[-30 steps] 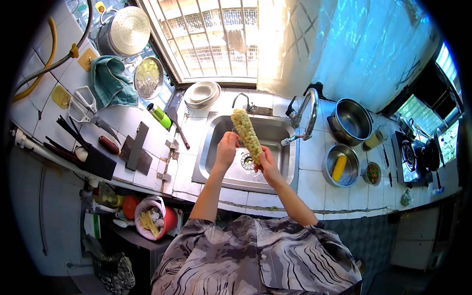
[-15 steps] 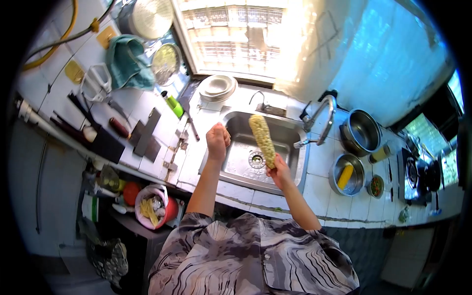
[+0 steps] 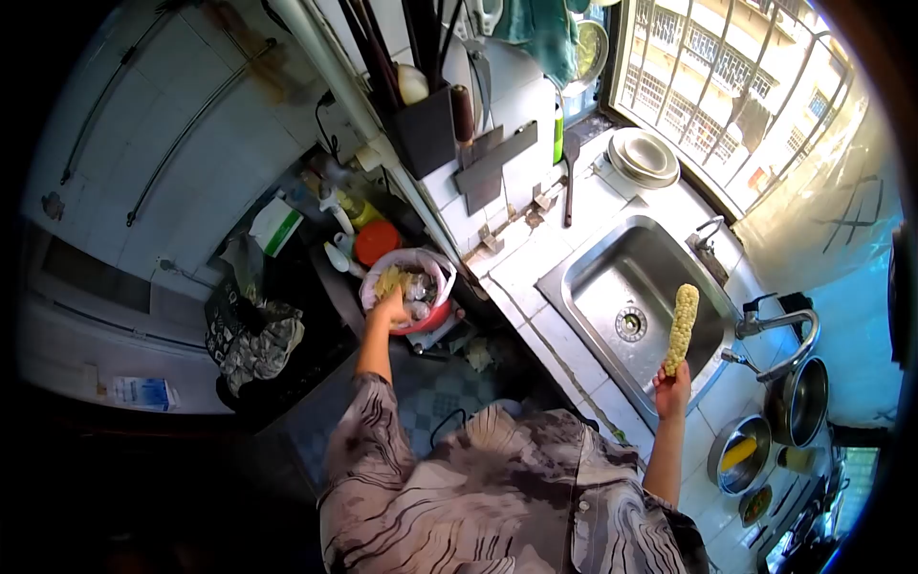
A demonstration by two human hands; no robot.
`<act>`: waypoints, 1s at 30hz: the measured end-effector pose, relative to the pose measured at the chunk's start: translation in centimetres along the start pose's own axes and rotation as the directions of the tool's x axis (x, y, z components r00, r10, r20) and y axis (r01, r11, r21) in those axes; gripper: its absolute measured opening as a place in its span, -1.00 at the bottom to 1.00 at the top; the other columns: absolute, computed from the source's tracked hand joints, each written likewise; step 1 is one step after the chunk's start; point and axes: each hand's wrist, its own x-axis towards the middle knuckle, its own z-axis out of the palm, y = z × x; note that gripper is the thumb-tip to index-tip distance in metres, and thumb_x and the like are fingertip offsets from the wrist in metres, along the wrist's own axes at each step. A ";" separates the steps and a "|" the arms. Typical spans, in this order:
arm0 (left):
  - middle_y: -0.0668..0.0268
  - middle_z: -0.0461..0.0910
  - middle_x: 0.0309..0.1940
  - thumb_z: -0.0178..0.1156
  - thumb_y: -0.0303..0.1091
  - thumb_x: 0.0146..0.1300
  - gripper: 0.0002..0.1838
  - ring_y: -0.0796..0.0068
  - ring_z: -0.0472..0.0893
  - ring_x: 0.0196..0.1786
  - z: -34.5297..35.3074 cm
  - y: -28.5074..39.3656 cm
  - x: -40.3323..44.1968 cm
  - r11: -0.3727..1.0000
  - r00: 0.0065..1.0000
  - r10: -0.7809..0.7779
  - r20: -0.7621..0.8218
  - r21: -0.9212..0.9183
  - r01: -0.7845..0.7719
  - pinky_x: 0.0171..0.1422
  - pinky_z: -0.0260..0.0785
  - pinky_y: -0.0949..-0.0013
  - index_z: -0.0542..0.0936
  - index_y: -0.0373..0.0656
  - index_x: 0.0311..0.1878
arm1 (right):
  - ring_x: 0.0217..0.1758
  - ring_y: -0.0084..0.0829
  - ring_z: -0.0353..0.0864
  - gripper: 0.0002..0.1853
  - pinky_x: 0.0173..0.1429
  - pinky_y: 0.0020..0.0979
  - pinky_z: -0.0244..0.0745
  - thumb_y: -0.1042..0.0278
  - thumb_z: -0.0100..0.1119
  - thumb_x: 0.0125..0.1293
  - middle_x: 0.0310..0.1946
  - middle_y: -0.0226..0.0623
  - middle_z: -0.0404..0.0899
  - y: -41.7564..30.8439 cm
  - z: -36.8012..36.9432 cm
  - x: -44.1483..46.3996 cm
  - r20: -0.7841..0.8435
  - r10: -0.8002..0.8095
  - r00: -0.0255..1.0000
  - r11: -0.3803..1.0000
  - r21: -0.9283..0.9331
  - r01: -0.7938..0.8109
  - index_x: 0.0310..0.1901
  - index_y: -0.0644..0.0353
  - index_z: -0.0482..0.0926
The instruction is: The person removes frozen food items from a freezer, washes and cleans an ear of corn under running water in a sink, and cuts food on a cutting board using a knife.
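Note:
My right hand (image 3: 672, 387) is closed around the lower end of a pale, peeled corn cob (image 3: 682, 330), holding it upright over the right side of the steel sink (image 3: 612, 277). My left hand (image 3: 387, 311) reaches down into a red bin (image 3: 427, 320) with a light pink liner. Its fingers look spread, with the tips over pale yellow husks (image 3: 389, 280); nothing shows clearly in its grasp. Crumpled clear plastic (image 3: 419, 287) lies beside the husks in the bin.
Right of the sink, a yellow corn cob (image 3: 738, 453) lies in a metal bowl (image 3: 715, 464), close to a deep pot (image 3: 799, 402). The faucet (image 3: 779, 325) arches at the sink's right edge. Stacked plates (image 3: 645, 158) stand under the window. A knife holder (image 3: 426, 134) is fixed left.
My left hand has gone from above the sink's left edge, closed, down to the bin. The view has turned left. The pale cob remains in my right hand over the sink.

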 end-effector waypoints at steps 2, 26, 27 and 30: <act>-0.07 0.31 0.16 0.06 -0.39 0.08 -0.31 0.11 0.38 0.19 -1.3 1.2 0.5 0.944 0.902 -0.316 0.293 0.193 0.268 0.15 0.29 0.30 0.11 -0.19 0.32 | -0.48 -0.53 0.34 -0.77 -0.47 -0.49 0.27 0.13 -0.19 0.37 -0.38 -0.33 0.39 -0.7 0.7 0.8 0.008 -0.010 1.000 1.000 -0.023 0.011 -0.08 0.06 0.29; 0.14 0.61 -0.43 0.03 -0.41 0.18 -0.75 0.42 0.59 -0.37 5.7 17.9 2.0 0.897 0.856 0.174 0.486 -0.437 0.066 -0.29 0.42 0.40 0.51 -0.31 -0.10 | -0.71 -0.65 0.24 -0.63 -0.67 -0.57 0.17 -0.03 -0.28 0.36 -0.61 -0.44 0.37 1.1 1.4 -0.2 -0.142 -0.032 0.989 0.958 -0.287 -0.011 -0.32 0.08 0.39; 0.16 0.61 -0.40 0.03 -0.39 0.22 -0.73 0.48 0.58 -0.35 8.6 20.9 0.7 0.838 0.765 0.237 0.599 -0.525 0.151 -0.28 0.42 0.43 0.49 -0.30 -0.06 | -0.71 -0.66 0.24 -0.63 -0.67 -0.59 0.18 -0.05 -0.26 0.35 -0.62 -0.46 0.35 1.8 1.2 -0.1 -0.118 -0.121 0.986 0.887 -0.459 0.055 -0.33 0.07 0.38; 0.09 0.54 -0.16 0.05 -0.15 0.27 -0.56 0.32 0.57 -0.19 15.4 33.2 -4.2 0.669 0.361 0.283 0.889 -0.453 0.590 -0.16 0.45 0.34 0.34 -0.21 0.11 | -0.61 -0.63 0.29 -0.76 -0.56 -0.52 0.27 0.10 -0.07 0.30 -0.60 -0.45 0.34 2.9 1.7 -0.1 -0.060 -0.359 0.931 0.730 -0.640 0.240 -0.31 0.11 0.39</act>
